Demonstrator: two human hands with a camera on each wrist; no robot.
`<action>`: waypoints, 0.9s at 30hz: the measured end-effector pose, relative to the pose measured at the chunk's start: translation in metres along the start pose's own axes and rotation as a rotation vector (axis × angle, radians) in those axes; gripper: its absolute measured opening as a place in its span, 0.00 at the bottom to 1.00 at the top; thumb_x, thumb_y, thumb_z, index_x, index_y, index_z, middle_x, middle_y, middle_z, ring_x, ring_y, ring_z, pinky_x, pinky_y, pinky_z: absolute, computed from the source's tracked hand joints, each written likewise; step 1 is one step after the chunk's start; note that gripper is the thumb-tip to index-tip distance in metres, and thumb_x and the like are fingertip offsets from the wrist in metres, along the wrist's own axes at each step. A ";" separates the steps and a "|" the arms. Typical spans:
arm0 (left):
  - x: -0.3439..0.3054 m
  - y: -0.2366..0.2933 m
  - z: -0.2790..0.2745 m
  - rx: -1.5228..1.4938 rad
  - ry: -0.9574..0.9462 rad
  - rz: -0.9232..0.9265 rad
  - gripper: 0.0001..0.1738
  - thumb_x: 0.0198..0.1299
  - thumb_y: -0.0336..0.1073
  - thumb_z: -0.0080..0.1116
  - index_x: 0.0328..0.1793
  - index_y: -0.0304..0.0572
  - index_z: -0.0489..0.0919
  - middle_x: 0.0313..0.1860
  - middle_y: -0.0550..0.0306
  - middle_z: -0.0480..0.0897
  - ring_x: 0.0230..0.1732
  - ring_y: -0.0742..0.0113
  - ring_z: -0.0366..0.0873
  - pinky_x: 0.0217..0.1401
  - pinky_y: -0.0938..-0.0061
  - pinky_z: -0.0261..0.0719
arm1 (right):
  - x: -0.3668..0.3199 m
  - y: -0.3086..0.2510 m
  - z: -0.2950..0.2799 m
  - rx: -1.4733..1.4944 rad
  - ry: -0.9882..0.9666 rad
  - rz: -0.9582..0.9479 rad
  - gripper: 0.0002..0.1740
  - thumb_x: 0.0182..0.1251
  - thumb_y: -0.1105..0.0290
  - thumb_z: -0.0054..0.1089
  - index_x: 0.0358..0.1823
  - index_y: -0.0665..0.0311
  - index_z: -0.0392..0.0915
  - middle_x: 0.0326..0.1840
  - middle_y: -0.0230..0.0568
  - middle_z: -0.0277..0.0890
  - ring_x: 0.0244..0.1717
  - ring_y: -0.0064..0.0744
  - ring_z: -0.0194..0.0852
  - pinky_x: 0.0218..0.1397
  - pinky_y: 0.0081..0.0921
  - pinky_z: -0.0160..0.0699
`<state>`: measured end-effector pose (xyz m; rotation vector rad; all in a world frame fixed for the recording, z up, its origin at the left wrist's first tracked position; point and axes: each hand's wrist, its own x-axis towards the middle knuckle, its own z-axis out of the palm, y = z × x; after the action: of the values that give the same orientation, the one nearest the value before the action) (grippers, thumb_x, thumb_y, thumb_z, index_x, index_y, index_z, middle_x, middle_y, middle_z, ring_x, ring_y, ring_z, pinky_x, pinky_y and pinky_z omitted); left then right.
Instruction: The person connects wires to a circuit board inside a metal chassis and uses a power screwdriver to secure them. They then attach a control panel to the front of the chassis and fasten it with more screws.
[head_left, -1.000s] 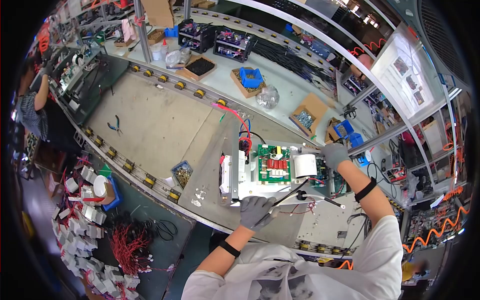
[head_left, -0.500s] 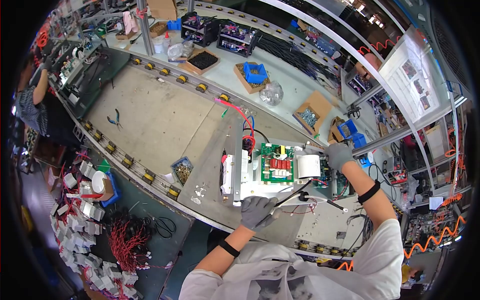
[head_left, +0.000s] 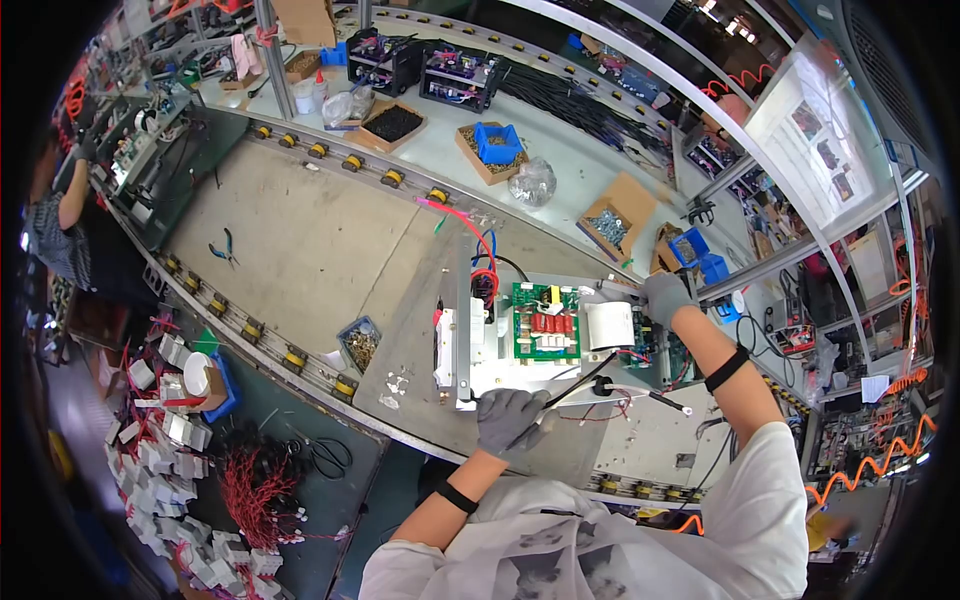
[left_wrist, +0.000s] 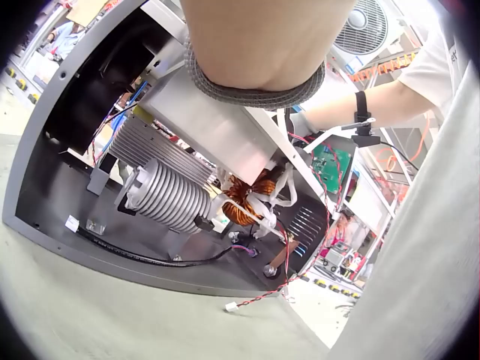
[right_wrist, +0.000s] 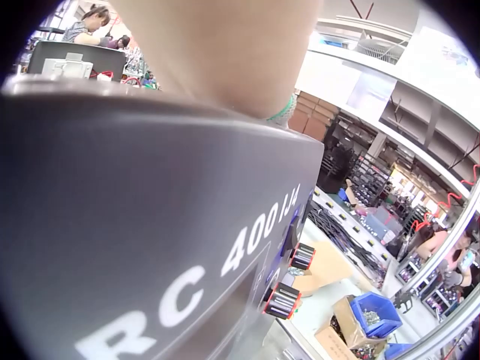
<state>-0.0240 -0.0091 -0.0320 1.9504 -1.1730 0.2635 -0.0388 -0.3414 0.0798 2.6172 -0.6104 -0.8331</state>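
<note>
An electronics unit in a dark grey metal case (left_wrist: 150,276), its side uncovered, stands in front of me. It carries a green circuit board (head_left: 546,325) and a white cylinder (head_left: 610,327). My gloved left hand (head_left: 512,422) is at the near edge with bent fingers, gripping a black cable (head_left: 580,383) that runs up into the unit. In the left wrist view that hand is hidden behind the forearm, above a ribbed coil (left_wrist: 169,196) and copper windings (left_wrist: 244,202). My gloved right hand (head_left: 667,300) is at the front panel (right_wrist: 172,202), marked "RC 400"; its fingers are hidden.
Pliers (head_left: 224,247) and a small bin of screws (head_left: 359,343) lie on the worktop. Behind the roller rail are boxes of parts and a blue bin (head_left: 497,143). Red wires (head_left: 252,493) and white parts are heaped at the left. Another person works at the far left.
The head view has shifted slightly. Both hands stay at the same places on the unit, with the left hand's fingers turning a little around the cable.
</note>
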 end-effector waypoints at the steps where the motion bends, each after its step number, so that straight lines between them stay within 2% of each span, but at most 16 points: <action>1: -0.001 0.001 -0.001 -0.012 -0.028 -0.020 0.19 0.51 0.55 0.58 0.42 0.55 0.82 0.27 0.67 0.72 0.31 0.67 0.70 0.42 0.68 0.61 | -0.002 0.000 0.000 0.011 -0.003 -0.008 0.10 0.54 0.66 0.59 0.37 0.59 0.83 0.39 0.47 0.81 0.44 0.44 0.80 0.49 0.35 0.78; 5: 0.006 0.008 -0.012 -0.043 0.053 -0.065 0.21 0.51 0.54 0.59 0.46 0.53 0.82 0.33 0.64 0.75 0.36 0.63 0.72 0.45 0.66 0.63 | -0.028 -0.001 -0.009 0.145 -0.060 0.042 0.11 0.55 0.66 0.58 0.39 0.58 0.83 0.43 0.45 0.80 0.47 0.44 0.78 0.51 0.35 0.76; 9: 0.029 0.019 -0.031 -0.043 0.092 -0.079 0.22 0.51 0.49 0.60 0.49 0.48 0.81 0.40 0.59 0.77 0.43 0.60 0.72 0.51 0.65 0.64 | -0.098 -0.006 -0.011 0.462 0.724 -0.099 0.12 0.55 0.69 0.59 0.42 0.58 0.80 0.46 0.42 0.75 0.48 0.47 0.72 0.49 0.38 0.73; 11: 0.032 0.024 -0.032 -0.127 0.029 -0.103 0.21 0.53 0.45 0.59 0.50 0.44 0.79 0.43 0.56 0.76 0.45 0.57 0.72 0.52 0.63 0.64 | -0.153 -0.017 -0.026 0.586 0.970 -0.014 0.13 0.53 0.71 0.60 0.42 0.59 0.79 0.44 0.43 0.75 0.43 0.47 0.72 0.45 0.38 0.72; 13: 0.034 0.028 -0.031 -0.312 0.103 -0.295 0.22 0.56 0.40 0.55 0.55 0.37 0.74 0.45 0.50 0.75 0.48 0.56 0.71 0.54 0.63 0.65 | -0.211 -0.016 0.000 0.652 0.954 -0.015 0.14 0.52 0.73 0.61 0.43 0.60 0.78 0.41 0.45 0.76 0.40 0.46 0.73 0.42 0.36 0.71; 15: 0.021 0.032 -0.035 -0.389 0.209 -0.282 0.24 0.58 0.40 0.50 0.57 0.30 0.68 0.50 0.44 0.71 0.50 0.58 0.70 0.54 0.65 0.66 | -0.263 -0.032 0.025 0.858 0.945 -0.040 0.12 0.51 0.74 0.62 0.40 0.61 0.79 0.36 0.45 0.76 0.36 0.46 0.72 0.39 0.35 0.70; 16: 0.014 0.034 -0.042 -0.355 0.253 -0.200 0.26 0.58 0.41 0.50 0.57 0.29 0.67 0.50 0.44 0.71 0.50 0.57 0.69 0.53 0.65 0.66 | -0.283 -0.042 0.045 0.882 0.935 0.163 0.08 0.52 0.74 0.61 0.36 0.61 0.79 0.33 0.44 0.76 0.34 0.46 0.73 0.37 0.35 0.70; 17: 0.007 0.033 -0.049 -0.306 0.306 -0.125 0.27 0.57 0.41 0.51 0.58 0.27 0.66 0.50 0.44 0.71 0.49 0.56 0.69 0.53 0.65 0.66 | -0.303 -0.054 0.069 0.909 0.916 0.346 0.05 0.53 0.74 0.60 0.32 0.62 0.79 0.29 0.44 0.76 0.32 0.46 0.73 0.36 0.36 0.70; 19: -0.003 0.029 -0.064 -0.198 0.391 0.006 0.24 0.56 0.39 0.51 0.56 0.30 0.67 0.49 0.44 0.71 0.48 0.54 0.68 0.52 0.63 0.66 | -0.342 -0.077 0.190 1.087 0.623 0.686 0.04 0.54 0.70 0.60 0.26 0.63 0.78 0.25 0.45 0.75 0.28 0.48 0.73 0.34 0.38 0.70; 20: -0.005 0.027 -0.073 -0.115 0.490 0.134 0.21 0.56 0.36 0.52 0.54 0.32 0.68 0.47 0.44 0.71 0.47 0.52 0.66 0.51 0.61 0.67 | -0.366 -0.098 0.263 0.957 0.288 0.839 0.13 0.56 0.60 0.57 0.25 0.64 0.77 0.25 0.49 0.76 0.29 0.52 0.75 0.36 0.43 0.73; 21: -0.006 0.025 -0.085 -0.080 0.477 0.152 0.21 0.56 0.36 0.52 0.54 0.32 0.68 0.47 0.44 0.71 0.47 0.52 0.66 0.51 0.61 0.67 | -0.383 -0.121 0.350 0.805 -0.066 0.819 0.21 0.56 0.52 0.53 0.26 0.65 0.79 0.28 0.53 0.78 0.34 0.55 0.77 0.39 0.47 0.74; 22: -0.002 0.021 -0.098 0.115 0.433 0.105 0.20 0.56 0.35 0.51 0.54 0.33 0.68 0.48 0.45 0.70 0.48 0.52 0.66 0.51 0.60 0.67 | -0.399 -0.142 0.376 0.947 -0.273 1.014 0.24 0.58 0.50 0.48 0.31 0.67 0.80 0.33 0.56 0.78 0.38 0.57 0.77 0.42 0.51 0.73; 23: 0.005 0.017 -0.110 0.307 0.400 0.055 0.20 0.56 0.33 0.51 0.54 0.34 0.67 0.48 0.45 0.69 0.48 0.51 0.65 0.51 0.59 0.67 | -0.434 -0.171 0.483 0.801 -0.401 0.778 0.22 0.60 0.53 0.51 0.42 0.65 0.80 0.24 0.50 0.77 0.26 0.49 0.77 0.31 0.45 0.76; 24: 0.020 0.008 -0.114 0.774 0.534 0.249 0.19 0.57 0.32 0.48 0.55 0.34 0.67 0.50 0.45 0.69 0.49 0.53 0.65 0.52 0.60 0.66 | -0.419 -0.181 0.469 0.825 -0.380 0.751 0.22 0.60 0.53 0.51 0.42 0.65 0.80 0.24 0.50 0.77 0.26 0.49 0.77 0.31 0.45 0.76; 25: 0.031 -0.007 -0.108 0.653 0.678 0.191 0.19 0.60 0.34 0.44 0.56 0.32 0.67 0.51 0.47 0.69 0.50 0.56 0.65 0.54 0.63 0.66 | -0.416 -0.192 0.488 0.859 -0.346 0.761 0.22 0.59 0.53 0.52 0.43 0.65 0.80 0.26 0.50 0.77 0.27 0.49 0.77 0.32 0.45 0.75; 27: 0.022 -0.036 -0.099 0.107 0.680 -0.486 0.25 0.66 0.45 0.45 0.65 0.40 0.64 0.58 0.46 0.68 0.56 0.58 0.68 0.62 0.66 0.65 | -0.407 -0.215 0.517 0.929 -0.275 0.778 0.22 0.59 0.54 0.54 0.44 0.66 0.78 0.28 0.49 0.77 0.29 0.48 0.77 0.35 0.44 0.75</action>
<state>0.0393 0.0580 0.0241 1.9335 -0.2428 0.6692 -0.5891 -0.0492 -0.2231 2.5139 -2.3529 -0.7273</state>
